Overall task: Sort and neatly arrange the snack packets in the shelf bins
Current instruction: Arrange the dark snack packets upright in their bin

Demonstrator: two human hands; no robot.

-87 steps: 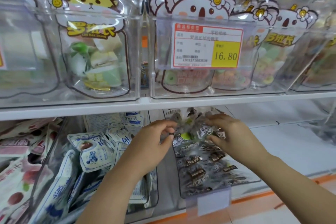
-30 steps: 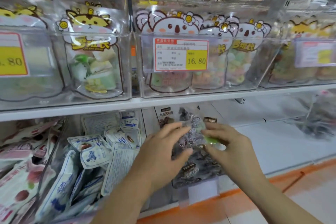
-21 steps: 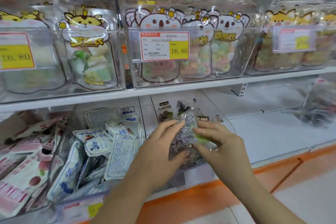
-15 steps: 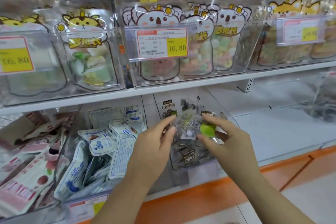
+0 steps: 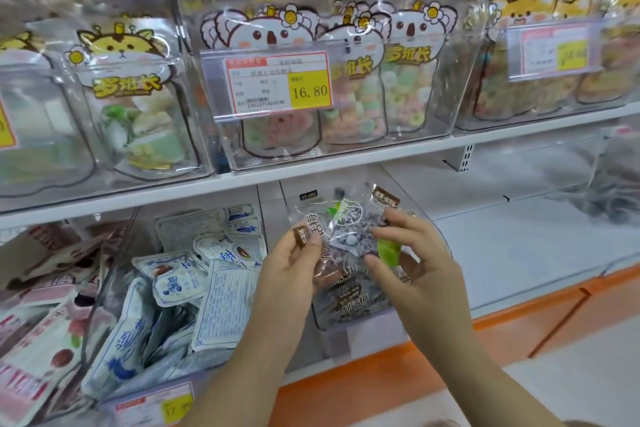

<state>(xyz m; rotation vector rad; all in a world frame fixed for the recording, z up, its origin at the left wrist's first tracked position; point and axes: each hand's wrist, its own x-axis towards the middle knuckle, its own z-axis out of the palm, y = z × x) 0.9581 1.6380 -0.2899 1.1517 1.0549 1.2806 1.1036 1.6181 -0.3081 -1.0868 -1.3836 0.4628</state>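
My left hand (image 5: 291,274) pinched the packets (image 5: 346,229). My right hand (image 5: 419,267) gripped them too, above the bin (image 5: 363,324).

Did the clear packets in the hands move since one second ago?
Yes, upward. The clear packets lay pressed on the dark packets; now the left hand and right hand hold them above those.

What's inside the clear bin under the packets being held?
Dark brown packets lie flat in the clear bin, white lettering up. The held packets, left hand and right hand cover the bin's rear part, so whatever else lies there cannot be seen.
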